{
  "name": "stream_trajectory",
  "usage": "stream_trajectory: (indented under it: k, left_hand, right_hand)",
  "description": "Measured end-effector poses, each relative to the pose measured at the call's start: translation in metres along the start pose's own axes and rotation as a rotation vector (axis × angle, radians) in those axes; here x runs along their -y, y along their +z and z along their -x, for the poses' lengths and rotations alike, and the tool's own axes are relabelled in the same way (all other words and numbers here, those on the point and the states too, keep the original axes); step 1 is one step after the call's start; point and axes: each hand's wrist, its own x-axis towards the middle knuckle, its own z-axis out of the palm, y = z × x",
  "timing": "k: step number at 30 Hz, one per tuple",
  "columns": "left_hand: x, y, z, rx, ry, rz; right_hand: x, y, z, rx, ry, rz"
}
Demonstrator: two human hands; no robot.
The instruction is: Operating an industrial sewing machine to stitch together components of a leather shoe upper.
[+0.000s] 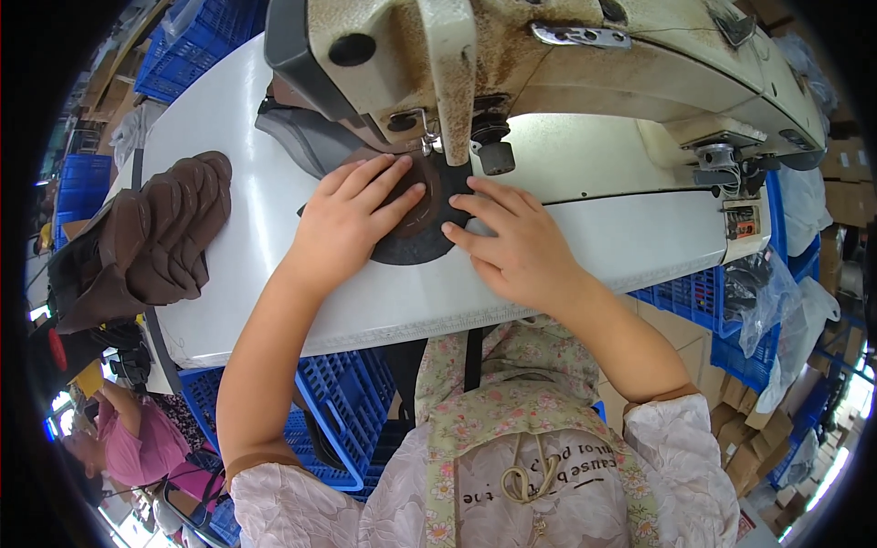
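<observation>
A dark brown leather-like piece (422, 208) with a curved edge and light stitch marks rests on a larger black rounded piece (413, 250) on the sewing machine's white table. My left hand (338, 219) lies over them, its fingers spread flat on the brown piece just in front of the needle and presser foot (431, 143). On the right, my right hand (521, 242) touches the black piece's edge with its fingertips, fingers apart. The machine head (557, 78) hides the far part of both pieces. Beyond my left hand lie grey pieces (311, 142), partly under the machine.
Several brown shaped pieces (164, 219) lie overlapped at the table's left end. Blue crates (333, 411) stand below the front edge, with another crate (685, 294) at the right. A person in pink (142, 443) sits at the lower left. Cardboard boxes (754, 438) are stacked at the right.
</observation>
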Motion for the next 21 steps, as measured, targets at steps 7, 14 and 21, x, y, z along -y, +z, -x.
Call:
stream_trajectory:
  k: [7, 14, 21]
  left_hand:
    - [0.005, 0.002, -0.001, 0.029, 0.008, -0.063]
    - [0.011, 0.007, -0.006, -0.033, -0.013, -0.016]
    - [0.018, 0.01, -0.012, -0.051, -0.017, -0.003]
  right_hand:
    - [0.002, 0.001, -0.003, -0.02, 0.005, 0.0]
    - [-0.002, 0.002, -0.011, -0.063, 0.011, 0.021]
    - [-0.004, 0.003, -0.017, -0.067, 0.038, 0.015]
